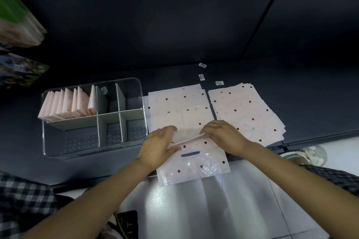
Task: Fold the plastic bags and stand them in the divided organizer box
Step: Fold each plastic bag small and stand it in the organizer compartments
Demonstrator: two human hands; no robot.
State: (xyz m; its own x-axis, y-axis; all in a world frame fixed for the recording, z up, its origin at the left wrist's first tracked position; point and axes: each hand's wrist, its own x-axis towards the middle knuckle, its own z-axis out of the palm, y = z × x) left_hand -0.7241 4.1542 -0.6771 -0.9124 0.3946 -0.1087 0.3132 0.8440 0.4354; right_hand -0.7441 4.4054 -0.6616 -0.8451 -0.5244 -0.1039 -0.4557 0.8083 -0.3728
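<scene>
Your left hand [158, 146] and right hand [223, 135] pinch the bag's [194, 161] fold at the tabletop's [291, 83] near edge; its overhanging, slippery end may drag the crease crooked.

blurred stack [17, 25] cut off at left edge, labels [219, 83] unreadable

Three small white labels [202, 65] lie on the dark bench [291, 93] beyond the fingers; a shoe [308, 154] stands on the floor.

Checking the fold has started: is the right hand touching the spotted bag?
Touching. The head view shows the right hand pinching the spotted bag at its fold.
</scene>
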